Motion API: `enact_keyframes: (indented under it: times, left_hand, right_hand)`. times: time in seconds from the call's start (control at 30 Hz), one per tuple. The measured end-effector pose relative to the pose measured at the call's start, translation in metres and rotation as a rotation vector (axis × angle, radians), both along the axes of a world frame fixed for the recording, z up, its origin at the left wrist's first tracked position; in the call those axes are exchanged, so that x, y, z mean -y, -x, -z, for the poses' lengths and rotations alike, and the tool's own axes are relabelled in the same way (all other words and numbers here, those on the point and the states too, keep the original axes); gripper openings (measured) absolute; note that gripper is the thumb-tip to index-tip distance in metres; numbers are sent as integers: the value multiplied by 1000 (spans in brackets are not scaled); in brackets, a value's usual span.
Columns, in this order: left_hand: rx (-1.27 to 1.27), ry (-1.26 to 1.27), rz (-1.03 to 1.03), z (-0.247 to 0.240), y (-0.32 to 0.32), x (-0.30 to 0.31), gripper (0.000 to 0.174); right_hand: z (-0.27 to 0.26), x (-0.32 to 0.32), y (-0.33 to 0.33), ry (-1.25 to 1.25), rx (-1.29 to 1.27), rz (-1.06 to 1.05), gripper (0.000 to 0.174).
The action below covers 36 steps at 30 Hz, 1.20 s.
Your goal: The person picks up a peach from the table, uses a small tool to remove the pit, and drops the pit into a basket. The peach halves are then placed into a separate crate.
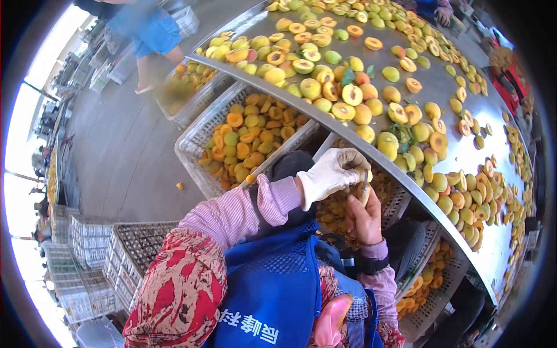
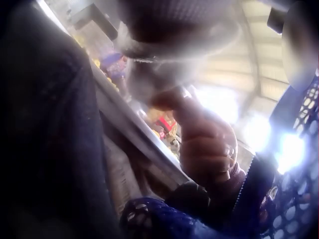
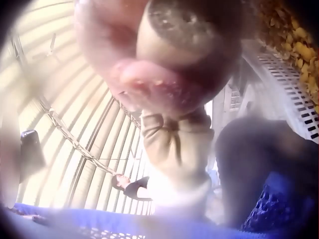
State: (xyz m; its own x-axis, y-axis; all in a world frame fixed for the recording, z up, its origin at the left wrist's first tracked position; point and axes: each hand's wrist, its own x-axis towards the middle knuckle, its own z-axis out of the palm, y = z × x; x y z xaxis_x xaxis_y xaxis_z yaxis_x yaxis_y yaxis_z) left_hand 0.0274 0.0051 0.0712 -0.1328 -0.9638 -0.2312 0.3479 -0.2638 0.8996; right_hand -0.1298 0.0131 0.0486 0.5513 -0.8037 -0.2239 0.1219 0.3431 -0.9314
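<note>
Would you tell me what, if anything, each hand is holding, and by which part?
The right hand grips a knife by its handle; the gloved left hand pinches a yellow fruit, by which part cannot be told.

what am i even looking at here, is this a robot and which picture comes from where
No robot: this is a person using two hands, wearing cameras. The large picture comes from the head, looking down. The other two come from the left and right wrists, so they show the hands close up and partly blurred.

The metal table bears many yellow-orange fruits, some whole, some halved. Beside it stands a plastic crate of fruit pieces.

The gloved left hand pinches something small and yellow, probably fruit. The bare right hand grips a thin tool, perhaps a knife; the right wrist view shows the end of its handle.
</note>
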Motion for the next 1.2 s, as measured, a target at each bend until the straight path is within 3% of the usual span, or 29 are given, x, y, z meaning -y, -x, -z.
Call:
enact_keyframes:
  times: [0.07,0.13,0.2,0.27,0.3,0.33,0.43,0.5,0.57,0.63,0.73,0.8,0.87,0.93,1.0,1.07,1.1,1.13,1.2]
  left_hand:
    - [77,61,13,18,6,15,14]
    - [101,-19,78,21,5,25,12]
    - [404,-27,308,20,7,30,14]
    - [896,221,504,18,18,34,21]
    - [1107,532,439,21,23,38,25]
    - [1212,474,359,23,31,38,25]
    - [1313,498,433,5,34,67,19]
    - [1364,453,267,-13,23,92,20]
    - [1592,474,159,-16,6,124,24]
    - [1847,385,325,2,-13,157,33]
    - [1919,262,514,9,-12,180,34]
    - [1907,280,480,14,-14,180,35]
    - [1875,412,440,12,-21,177,36]
    - [1822,459,350,11,-26,171,36]
    - [743,320,42,9,-31,153,31]
    - [-264,-8,70,-11,-23,112,27]
    - [-31,173,-31,-21,-7,91,29]
    - [-308,-14,-77,-21,-4,74,38]
    - [-283,-31,-181,3,2,45,46]
  right_hand:
    - [24,6,5,342,-132,139,13]
    - [12,13,27,-196,215,286,16]
    - [6,20,41,-102,112,303,17]
    - [7,22,42,97,-166,151,15]
    - [16,22,38,253,-246,160,17]
    - [21,21,37,357,-311,192,20]
    - [27,22,41,342,-325,242,21]
    - [22,22,45,320,-337,227,20]
    - [23,22,44,349,-357,198,20]
    - [27,22,40,409,-340,202,21]
    - [19,22,38,481,-352,203,22]
    - [18,20,37,513,-400,178,23]
    - [22,19,34,565,-383,202,21]
    - [23,17,33,146,-172,151,19]
    - [16,14,33,44,-76,150,18]
    - [5,12,29,-57,29,140,17]
    - [0,11,27,-48,24,116,18]
    - [-6,7,25,-44,17,91,18]
    - [-12,3,20,-69,-13,48,22]
